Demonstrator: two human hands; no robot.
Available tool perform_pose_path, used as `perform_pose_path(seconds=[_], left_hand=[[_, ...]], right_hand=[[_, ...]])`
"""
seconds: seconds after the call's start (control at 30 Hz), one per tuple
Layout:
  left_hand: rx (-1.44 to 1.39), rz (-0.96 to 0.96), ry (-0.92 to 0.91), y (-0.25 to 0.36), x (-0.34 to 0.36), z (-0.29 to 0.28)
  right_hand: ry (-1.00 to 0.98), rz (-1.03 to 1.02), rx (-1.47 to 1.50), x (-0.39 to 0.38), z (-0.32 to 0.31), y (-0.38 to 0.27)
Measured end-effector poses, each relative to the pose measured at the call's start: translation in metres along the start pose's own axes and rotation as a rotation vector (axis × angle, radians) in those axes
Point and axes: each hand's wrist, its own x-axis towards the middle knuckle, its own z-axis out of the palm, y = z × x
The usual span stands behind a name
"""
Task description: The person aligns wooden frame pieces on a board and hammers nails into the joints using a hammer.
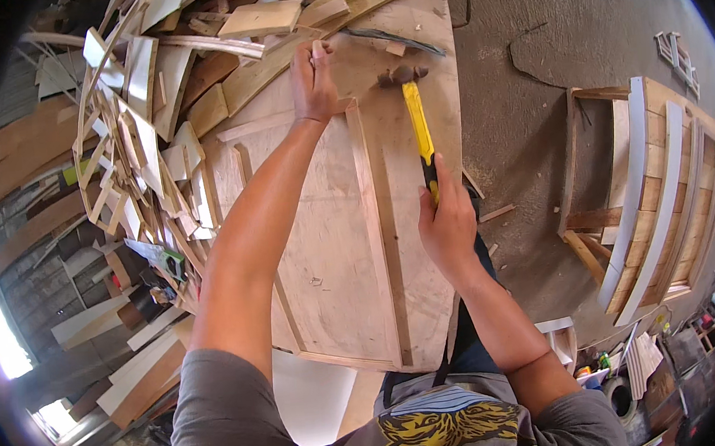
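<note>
My right hand is wrapped round the black grip of a hammer with a yellow handle. Its dark metal head is over the far right part of the plywood sheet. My left hand is closed, fingers curled, above the far end of a wooden frame of thin strips lying on the plywood. Whatever those fingers hold, if anything, cannot be made out. A dark, thin strip lies beyond the hammer head, near a small wood offcut.
Wood scraps are heaped along the left and far side of the plywood. A handsaw lies among them. A slatted wooden frame piece stands on the concrete floor at right. Tools and clutter fill the near right.
</note>
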Motion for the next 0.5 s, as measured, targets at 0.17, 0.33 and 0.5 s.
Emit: perform_pose_path(seconds=[0.17,0.33,0.5], left_hand=[[0.257,0.246,0.089,0.021,-0.028,-0.022],[0.195,0.146,0.187,0.065,-0.119,-0.1],[0.318,-0.129,0.402,0.047,-0.259,-0.225]], right_hand=[[0.138,-0.202,-0.295,0.011,0.016,0.016],[0.201,-0.319,-0.535,0.003,0.007,0.0],[-0.071,-0.472,-0.405,-0.043,0.009,-0.01]])
